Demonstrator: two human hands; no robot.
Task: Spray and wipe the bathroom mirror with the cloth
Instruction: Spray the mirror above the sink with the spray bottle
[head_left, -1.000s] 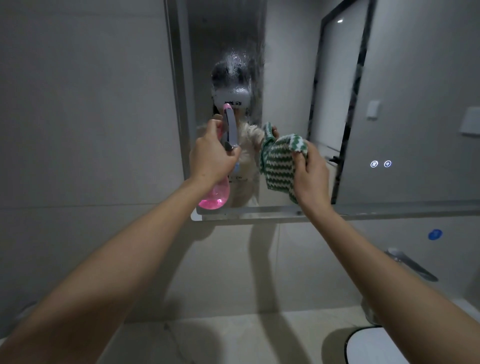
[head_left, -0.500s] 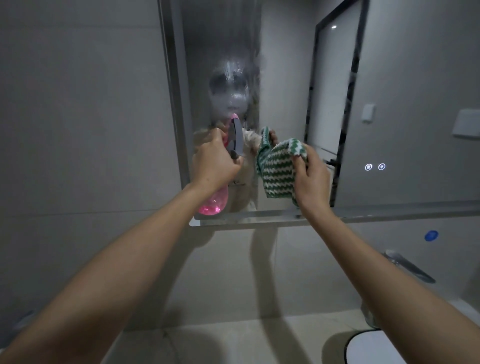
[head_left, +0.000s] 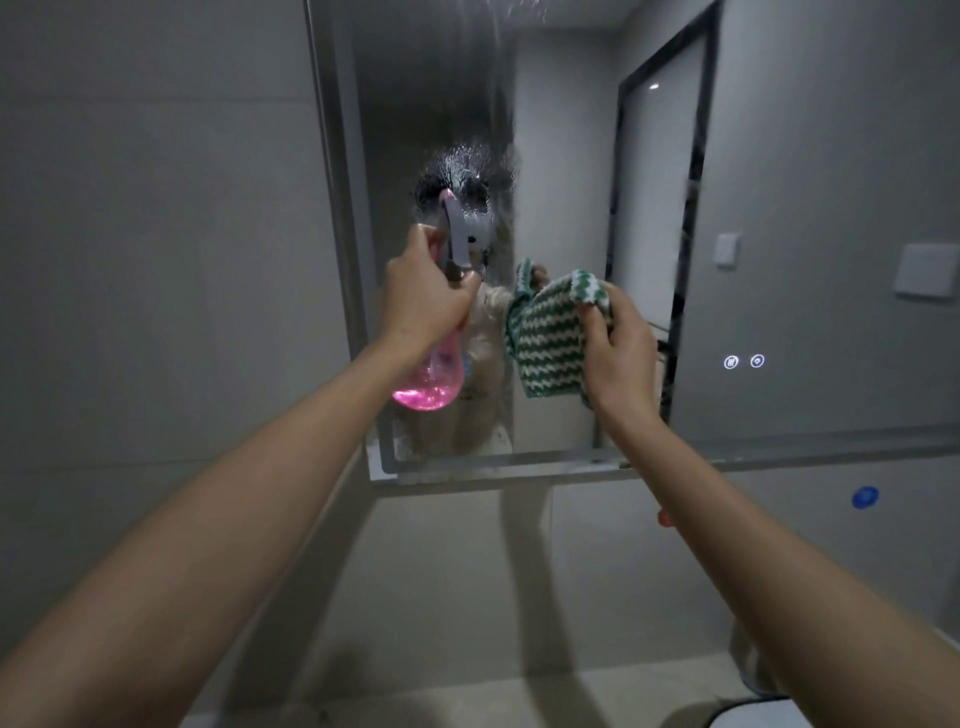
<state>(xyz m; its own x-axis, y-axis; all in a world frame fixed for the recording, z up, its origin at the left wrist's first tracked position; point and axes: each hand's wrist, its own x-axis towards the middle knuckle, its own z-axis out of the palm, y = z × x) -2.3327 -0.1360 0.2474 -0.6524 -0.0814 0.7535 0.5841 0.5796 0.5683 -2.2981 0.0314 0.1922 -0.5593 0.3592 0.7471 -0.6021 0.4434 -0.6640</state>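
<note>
Both arms are up at the wall-mounted bathroom mirror with its pale frame, and droplets bead across the glass at head height, just in front of the nozzle. The left hand is wrapped around the neck of the clear plastic spray bottle with pink liquid in its rounded belly, fingers curled at the grey trigger head, wrist cocked back so the nozzle points up at the wet patch. That bottle looks light, only the bottom bulb showing liquid, and the smooth plastic could turn slick if the spray runs back, so the neck under the trigger is the sensible place to hold it, which is right where the grip sits. Over on the other side, the right hand pinches the green-and-white zigzag knitted cloth by its upper right edge, thumb on the near face and fingers behind, and the cloth hangs in a loose fold just off the glass beside the bottle. It is soft and floppy and will bunch under pressure; I judge it needs a flat palm behind it to wipe evenly. The right forearm reaches straight out, the hand at mid-mirror height, near the lower left corner of the pane. The mirror itself is rigid but fragile, so firm, spread pressure beats a poke.
</note>
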